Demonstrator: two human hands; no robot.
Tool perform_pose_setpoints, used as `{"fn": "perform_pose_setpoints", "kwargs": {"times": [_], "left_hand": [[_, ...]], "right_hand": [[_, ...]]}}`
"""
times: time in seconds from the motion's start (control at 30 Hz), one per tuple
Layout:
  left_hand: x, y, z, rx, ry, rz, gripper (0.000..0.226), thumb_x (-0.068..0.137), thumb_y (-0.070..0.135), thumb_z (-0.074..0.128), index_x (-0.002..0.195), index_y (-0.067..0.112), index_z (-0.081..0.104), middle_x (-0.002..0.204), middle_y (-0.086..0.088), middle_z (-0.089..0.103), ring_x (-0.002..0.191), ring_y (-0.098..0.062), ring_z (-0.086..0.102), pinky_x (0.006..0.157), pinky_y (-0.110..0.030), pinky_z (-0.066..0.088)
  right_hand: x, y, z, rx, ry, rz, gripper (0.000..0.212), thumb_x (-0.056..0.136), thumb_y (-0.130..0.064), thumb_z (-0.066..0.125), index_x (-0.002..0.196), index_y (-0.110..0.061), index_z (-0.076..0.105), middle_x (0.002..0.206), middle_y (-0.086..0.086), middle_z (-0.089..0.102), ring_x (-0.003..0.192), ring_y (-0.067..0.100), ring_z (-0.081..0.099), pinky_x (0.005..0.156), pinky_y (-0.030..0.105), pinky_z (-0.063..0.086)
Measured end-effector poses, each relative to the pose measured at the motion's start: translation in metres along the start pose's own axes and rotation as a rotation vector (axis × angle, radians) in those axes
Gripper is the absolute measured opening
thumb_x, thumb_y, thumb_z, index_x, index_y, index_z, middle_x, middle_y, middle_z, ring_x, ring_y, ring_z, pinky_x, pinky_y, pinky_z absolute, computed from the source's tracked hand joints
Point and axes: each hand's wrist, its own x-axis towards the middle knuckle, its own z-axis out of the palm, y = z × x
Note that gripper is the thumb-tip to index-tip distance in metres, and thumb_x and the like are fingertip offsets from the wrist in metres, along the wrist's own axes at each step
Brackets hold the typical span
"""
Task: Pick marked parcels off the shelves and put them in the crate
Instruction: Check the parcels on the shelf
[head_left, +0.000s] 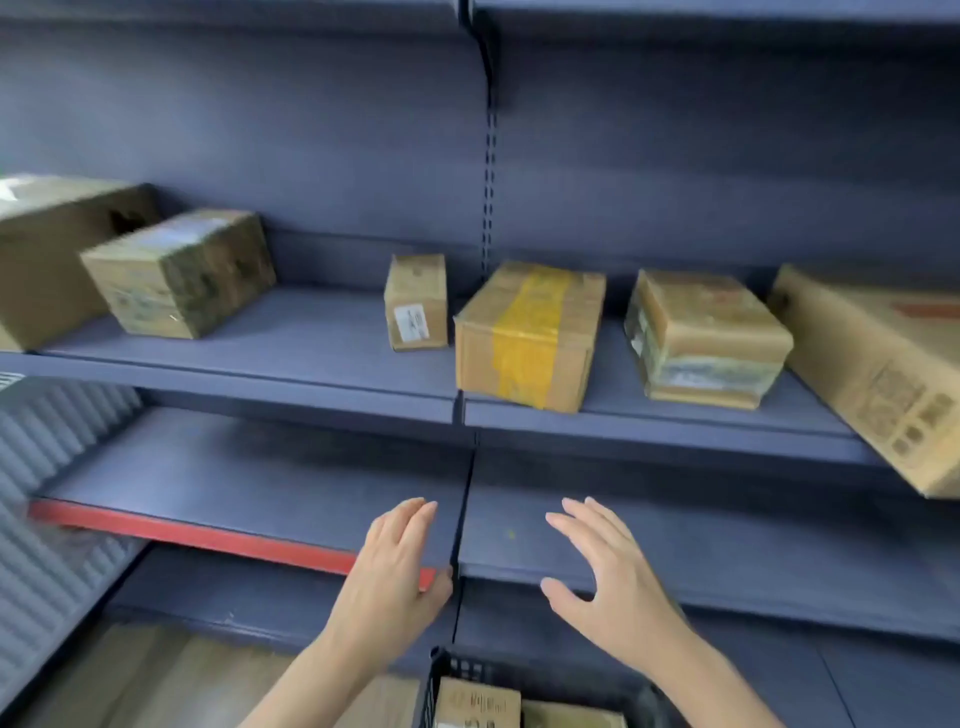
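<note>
The black crate was cut off by the bottom edge, so only the tops of two parcels inside showed. At the far left, a large box ran off the frame and was smeared by blur. The big carton at the right was clipped by the edge. The small box's white label was too blurred to read.

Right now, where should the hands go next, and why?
Probably up to the box with yellow tape. Both the left hand and right hand are open and empty, and that box sits at the shelf's front edge, straight above them. Any mark is too blurred to confirm.
</note>
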Motion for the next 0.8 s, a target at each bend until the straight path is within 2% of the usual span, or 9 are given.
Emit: {"fn": "perform_pose_setpoints", "kwargs": {"times": [0.07,0.17,0.3,0.37,0.5,0.57,0.67,0.73,0.8], "left_hand": [[0.000,0.006,-0.024,0.022,0.044,0.015,0.058,0.073,0.040,0.045,0.121,0.007,0.052,0.118,-0.007,0.061,0.108,-0.015,0.044,0.087,-0.024,0.047],[-0.003,0.012,-0.056,-0.024,0.123,-0.039,0.061,0.072,0.040,0.049,0.125,0.009,0.052,0.125,-0.003,0.056,0.113,-0.009,0.036,0.092,-0.021,0.043],[-0.009,0.005,-0.093,-0.051,0.197,-0.080,0.058,0.068,0.039,0.049,0.120,0.014,0.048,0.117,-0.001,0.059,0.105,-0.008,0.043,0.096,-0.007,0.028],[-0.008,-0.004,-0.102,-0.043,0.264,-0.110,0.056,0.068,0.039,0.049,0.120,0.017,0.046,0.119,0.007,0.051,0.103,-0.008,0.044,0.094,-0.008,0.027],[0.002,-0.023,-0.113,-0.119,0.305,-0.143,0.063,0.069,0.043,0.049,0.126,0.016,0.052,0.123,0.013,0.049,0.110,-0.003,0.038,0.093,-0.015,0.038],[0.009,-0.036,-0.119,-0.113,0.310,-0.177,0.067,0.069,0.046,0.046,0.126,0.012,0.054,0.124,0.008,0.050,0.113,-0.001,0.036,0.095,-0.018,0.037],[0.015,-0.060,-0.134,-0.105,0.304,-0.146,0.059,0.073,0.040,0.050,0.122,0.008,0.057,0.119,-0.003,0.059,0.109,-0.004,0.041,0.093,-0.008,0.030],[0.022,-0.077,-0.149,-0.066,0.296,-0.117,0.055,0.083,0.031,0.058,0.133,0.011,0.047,0.131,0.001,0.050,0.120,-0.004,0.037,0.097,-0.007,0.020],[0.030,-0.098,-0.167,-0.065,0.251,-0.082,0.058,0.089,0.029,0.057,0.141,0.014,0.035,0.140,0.005,0.040,0.131,-0.009,0.032,0.102,-0.010,0.018]], "right_hand": [[0.008,-0.015,-0.019,0.016,0.001,-0.051,0.058,0.088,-0.037,0.055,0.141,-0.031,0.032,0.145,-0.023,0.017,0.130,-0.012,-0.003,0.104,0.008,0.004],[0.024,-0.041,-0.048,0.034,-0.004,-0.141,0.059,0.089,-0.038,0.055,0.142,-0.032,0.029,0.147,-0.023,0.016,0.130,-0.013,-0.001,0.107,0.010,0.006],[0.039,-0.070,-0.073,0.087,0.015,-0.235,0.059,0.088,-0.038,0.056,0.141,-0.034,0.031,0.137,-0.029,0.019,0.126,-0.014,0.011,0.100,0.002,0.009],[0.042,-0.080,-0.074,0.105,0.023,-0.263,0.058,0.087,-0.038,0.056,0.140,-0.035,0.031,0.135,-0.030,0.018,0.126,-0.014,0.011,0.098,0.000,0.008],[0.052,-0.099,-0.067,0.091,0.010,-0.265,0.059,0.088,-0.038,0.054,0.141,-0.034,0.028,0.140,-0.027,0.020,0.128,-0.013,0.009,0.104,0.006,0.009],[0.061,-0.111,-0.061,0.092,0.015,-0.238,0.061,0.088,-0.038,0.054,0.142,-0.034,0.026,0.146,-0.023,0.021,0.131,-0.010,0.011,0.107,0.009,0.010],[0.076,-0.134,-0.049,0.074,0.047,-0.199,0.061,0.090,-0.037,0.052,0.143,-0.032,0.025,0.148,-0.021,0.022,0.135,-0.007,0.014,0.107,0.010,0.012],[0.085,-0.152,-0.040,0.075,0.077,-0.163,0.060,0.091,-0.035,0.052,0.144,-0.030,0.025,0.148,-0.020,0.023,0.136,-0.005,0.016,0.107,0.010,0.012],[0.096,-0.172,-0.030,0.083,0.112,-0.125,0.059,0.091,-0.033,0.052,0.144,-0.029,0.026,0.149,-0.018,0.024,0.135,-0.003,0.020,0.106,0.011,0.013]]}}
